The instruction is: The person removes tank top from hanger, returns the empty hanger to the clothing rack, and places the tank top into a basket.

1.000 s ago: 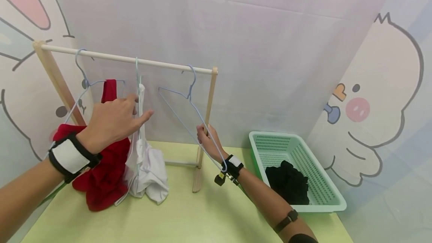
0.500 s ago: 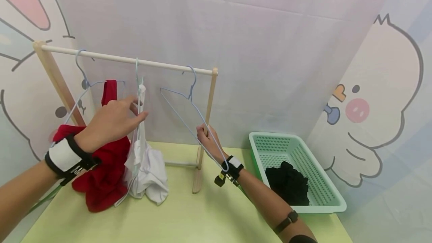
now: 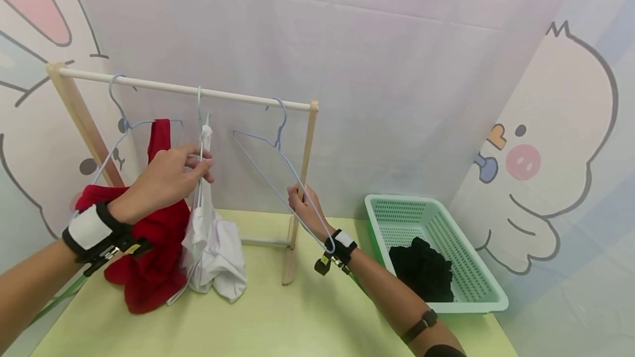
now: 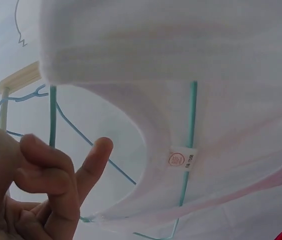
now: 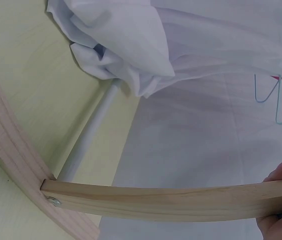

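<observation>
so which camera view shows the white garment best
The head view: it shows the white garment from its hung top to its lower folds, though the left hand hides part. The left wrist view gives a close-up of neckline and label; the right wrist view, its folds, cropped at the top.

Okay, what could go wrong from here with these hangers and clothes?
If the left hand tugs the thin pale teal hanger it pinches, the white cloth garment, its lower part bunched on the yellow table, might slip off. The bare light blue hanger could snag the black-and-white right wristband; they overlap in the head view. The light wooden post may tilt if the right hand gripping it pulls.
</observation>
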The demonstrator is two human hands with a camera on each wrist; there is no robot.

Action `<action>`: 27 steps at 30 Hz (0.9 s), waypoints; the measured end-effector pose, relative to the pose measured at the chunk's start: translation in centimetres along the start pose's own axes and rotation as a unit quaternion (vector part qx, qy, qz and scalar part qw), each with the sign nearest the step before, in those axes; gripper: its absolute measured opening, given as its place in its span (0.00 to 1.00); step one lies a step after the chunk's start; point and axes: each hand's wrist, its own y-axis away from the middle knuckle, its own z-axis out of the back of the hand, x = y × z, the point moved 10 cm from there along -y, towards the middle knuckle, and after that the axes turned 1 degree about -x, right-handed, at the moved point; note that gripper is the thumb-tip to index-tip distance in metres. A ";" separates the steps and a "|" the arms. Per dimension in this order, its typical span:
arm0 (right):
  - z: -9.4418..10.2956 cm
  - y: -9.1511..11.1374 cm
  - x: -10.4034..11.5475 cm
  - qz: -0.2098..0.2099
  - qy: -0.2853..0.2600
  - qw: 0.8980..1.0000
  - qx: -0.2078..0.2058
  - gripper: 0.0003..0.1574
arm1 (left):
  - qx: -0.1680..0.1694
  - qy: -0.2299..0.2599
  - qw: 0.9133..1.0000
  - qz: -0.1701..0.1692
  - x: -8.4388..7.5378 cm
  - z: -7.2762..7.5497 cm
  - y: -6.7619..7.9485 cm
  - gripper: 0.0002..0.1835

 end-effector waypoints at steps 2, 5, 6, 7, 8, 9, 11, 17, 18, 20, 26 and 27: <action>0.0 0.0 0.1 0.004 0.003 1.000 -0.009 0.17 | 0.001 -0.004 1.000 -0.001 0.0 0.1 0.0 0.19; 0.1 0.1 0.2 0.010 0.012 1.000 -0.021 0.17 | -0.005 -0.021 1.000 -0.010 -0.2 0.3 0.0 0.18; 0.1 0.1 0.2 0.011 0.010 1.000 -0.021 0.17 | -0.009 -0.028 0.999 -0.014 -0.3 0.3 0.0 0.18; 0.1 0.1 0.1 0.010 0.007 1.000 -0.021 0.17 | -0.013 -0.034 0.999 -0.017 -0.4 0.4 0.0 0.18; 0.1 0.1 0.0 0.010 0.006 1.000 -0.020 0.18 | -0.015 -0.038 0.999 -0.020 -0.4 0.4 0.0 0.17; 0.1 0.1 -0.1 0.009 0.003 1.000 -0.018 0.18 | -0.017 -0.041 0.999 -0.021 -0.5 0.5 0.0 0.17; 0.1 0.0 -0.6 0.003 -0.007 1.000 -0.008 0.18 | -0.019 -0.042 0.999 -0.023 -0.5 0.5 0.0 0.17; 0.1 -0.1 -1.4 -0.006 -0.012 1.000 0.010 0.18 | -0.011 -0.028 1.000 -0.008 -0.3 0.5 0.2 0.18; 0.1 -0.1 -1.4 -0.006 -0.011 1.000 0.009 0.18 | -0.008 -0.022 1.000 -0.004 -0.2 0.5 0.2 0.18; 0.1 -0.1 -1.3 -0.005 -0.012 1.000 0.003 0.18 | -0.003 -0.017 1.000 0.004 0.0 0.4 0.2 0.19; 0.0 0.1 0.3 0.015 0.004 1.000 -0.024 0.17 | 0.006 0.003 1.000 0.019 0.4 0.3 0.4 0.20; 0.0 0.2 0.5 0.016 0.004 1.000 -0.025 0.17 | 0.006 0.007 1.000 0.020 0.5 0.4 0.5 0.20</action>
